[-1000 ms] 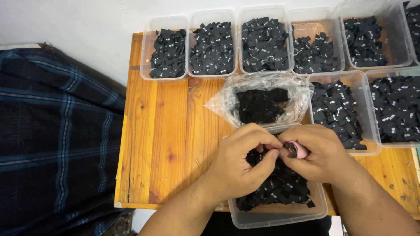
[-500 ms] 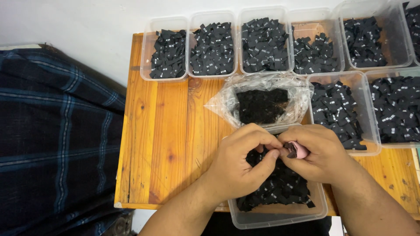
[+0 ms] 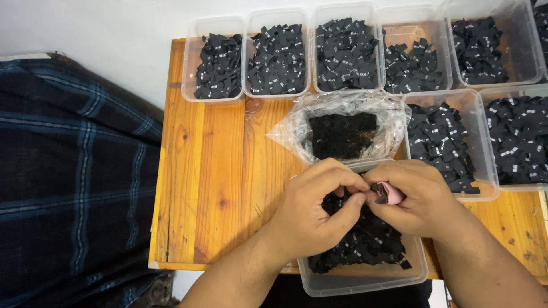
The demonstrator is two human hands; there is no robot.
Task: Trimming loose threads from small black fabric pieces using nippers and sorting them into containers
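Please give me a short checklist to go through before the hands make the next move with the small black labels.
1. Left hand over the near container: ok.
2. Right hand holds a small pink thing: ok.
3. Black label pinched between both hands: ok.
4. Which side of the label faces up: cannot tell.
5. Plastic bag of black pieces lies open behind the hands: ok.
6. Near container fully on the wooden table: not ok, it overhangs the front edge.
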